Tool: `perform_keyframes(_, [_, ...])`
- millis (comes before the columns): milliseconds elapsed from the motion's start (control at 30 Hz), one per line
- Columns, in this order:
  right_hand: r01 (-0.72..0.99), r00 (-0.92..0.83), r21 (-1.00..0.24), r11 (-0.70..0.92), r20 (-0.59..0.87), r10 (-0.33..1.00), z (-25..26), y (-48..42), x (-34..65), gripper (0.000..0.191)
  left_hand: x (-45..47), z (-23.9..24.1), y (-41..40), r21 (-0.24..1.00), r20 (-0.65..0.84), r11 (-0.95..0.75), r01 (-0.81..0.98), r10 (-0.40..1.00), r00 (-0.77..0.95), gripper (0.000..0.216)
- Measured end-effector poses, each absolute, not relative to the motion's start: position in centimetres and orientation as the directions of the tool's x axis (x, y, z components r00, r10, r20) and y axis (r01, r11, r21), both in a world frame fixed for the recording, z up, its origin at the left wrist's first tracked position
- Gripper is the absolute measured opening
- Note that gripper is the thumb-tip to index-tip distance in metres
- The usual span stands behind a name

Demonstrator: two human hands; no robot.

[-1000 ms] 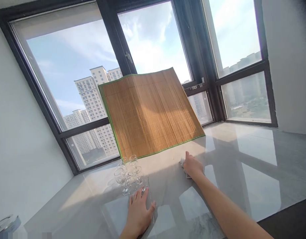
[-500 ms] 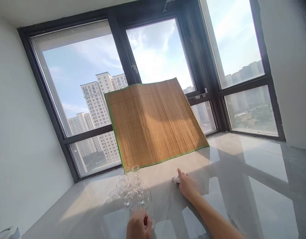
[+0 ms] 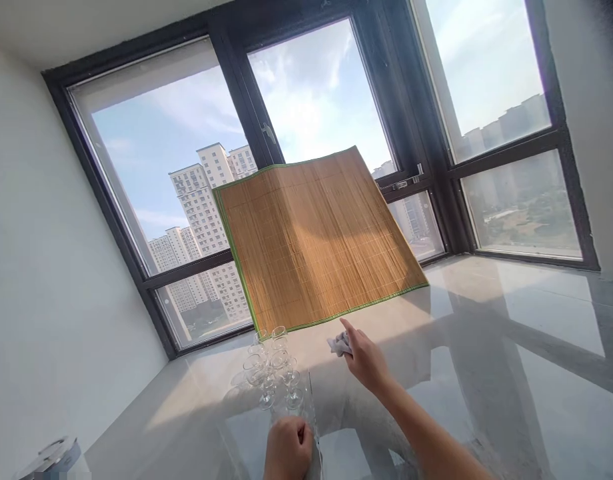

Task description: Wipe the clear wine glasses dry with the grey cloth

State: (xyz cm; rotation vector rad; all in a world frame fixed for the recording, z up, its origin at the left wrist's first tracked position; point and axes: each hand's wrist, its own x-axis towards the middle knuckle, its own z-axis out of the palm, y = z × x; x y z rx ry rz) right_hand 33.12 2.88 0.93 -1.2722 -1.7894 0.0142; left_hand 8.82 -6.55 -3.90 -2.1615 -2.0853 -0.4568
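Note:
My right hand (image 3: 367, 357) reaches over the grey tiled surface with its index finger pointing out. A crumpled white tissue (image 3: 339, 344) pokes out from under its fingers, close to the surface. My left hand (image 3: 288, 445) is closed in a fist at the bottom centre, with nothing visible in it. Just beyond that fist stands a tight cluster of several clear stemmed glasses (image 3: 279, 361), upright on the tiles. The right hand is to the right of these glasses, apart from them.
A bamboo mat (image 3: 321, 240) with green edging leans against the dark window frame (image 3: 239, 87) behind the glasses. A white wall (image 3: 61, 280) closes off the left side. At the lower left corner sits a round container (image 3: 56, 457), partly cut off. Sunlight and shadows stripe the tiled surface (image 3: 466, 373).
My right hand has shifted a little left and farther out with the tissue, more of which shows now. My left fist, blurred before, now looks still. The view has tilted slightly.

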Motion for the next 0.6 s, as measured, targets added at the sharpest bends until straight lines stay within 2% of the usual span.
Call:
perform_keyframes(167, [0.734, -0.084, -0.445, 0.513, 0.69, 0.719, 0.8, 2.7, 32.5, 0.071, 8.8, -3.6, -6.4, 0.147, 0.243, -0.065, 0.987, 0.97, 0.028, 0.036])
perform_keyframes(333, [0.716, -0.123, -0.361, 0.597, 0.777, 0.618, 2.4, 1.2, 32.0, 0.081, 8.7, -4.0, -6.2, 0.098, 0.252, -0.061, 0.993, 0.967, 0.034, 0.034])
perform_keyframes(467, [0.677, -0.122, -0.276, 0.683, 0.873, 0.473, 5.7, -2.0, 31.5, 0.083, 8.9, -4.1, -6.5, 0.098, 0.266, -0.049, 0.994, 0.964, 0.022, 0.033])
perform_keyframes(600, [0.561, -0.019, -0.238, 0.793, 0.954, 0.3, 10.2, -7.5, 30.8, 0.081, 9.3, -3.2, -7.1, 0.163, 0.233, -0.027, 0.986, 0.972, -0.012, 0.03])
